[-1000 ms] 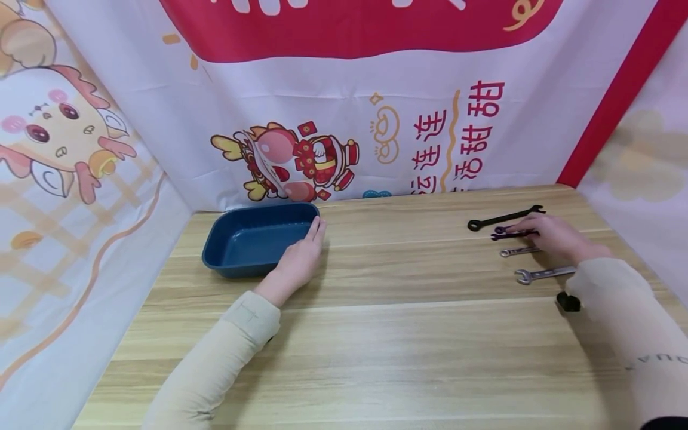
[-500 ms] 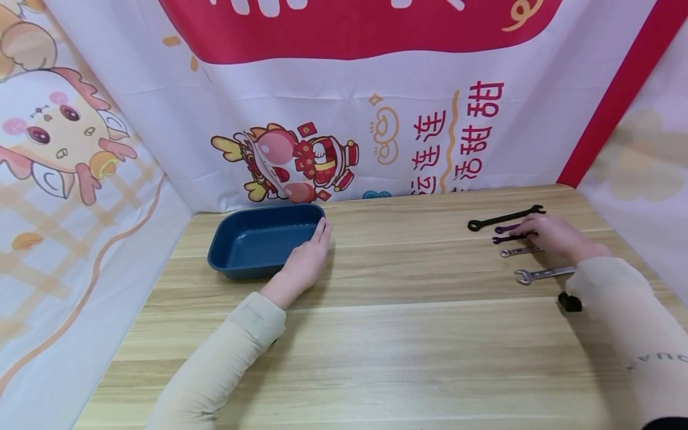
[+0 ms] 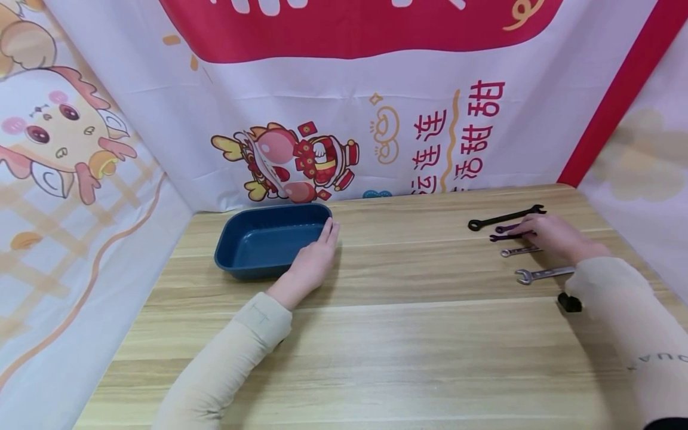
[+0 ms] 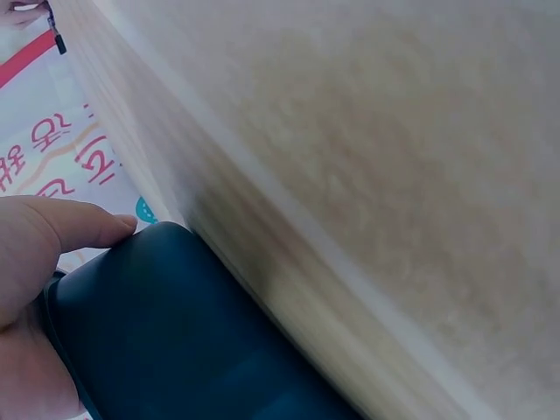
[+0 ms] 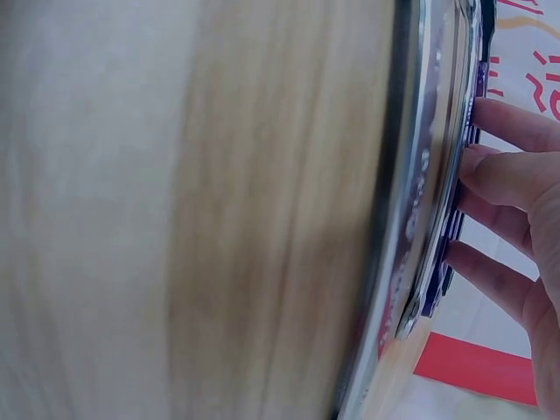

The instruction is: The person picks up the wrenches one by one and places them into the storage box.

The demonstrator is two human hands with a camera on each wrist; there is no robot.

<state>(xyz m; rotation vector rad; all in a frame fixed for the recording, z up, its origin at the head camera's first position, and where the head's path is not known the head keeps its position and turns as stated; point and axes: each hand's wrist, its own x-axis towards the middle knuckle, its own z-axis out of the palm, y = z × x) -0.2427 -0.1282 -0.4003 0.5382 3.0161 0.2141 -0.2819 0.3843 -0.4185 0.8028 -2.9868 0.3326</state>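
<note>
A dark blue rectangular bin point(image 3: 252, 273) stands at the back left of the table. My left hand point(image 3: 312, 263) holds its right end; in the left wrist view the thumb point(image 4: 92, 226) lies along the outside of the bin's corner. Far to the right, my right hand point(image 3: 559, 236) pinches the nearer of two small purple wrenches point(image 3: 501, 237), its right part hidden under the fingers. The other purple wrench point(image 3: 504, 229) lies just behind. A black wrench point(image 3: 500, 220) is farthest back. Closer to me lie a small silver wrench point(image 3: 517, 252) and a larger silver wrench point(image 3: 544, 274).
The wood-grain table point(image 3: 387, 358) ends at a white printed cloth point(image 3: 333, 77) behind, and more cloth hangs at both sides. A small black block point(image 3: 570, 303) sits against the right cuff.
My left hand has shifted the blue bin a little to the right. The nearer purple wrench has moved slightly under my right fingers; the other wrenches lie where they were.
</note>
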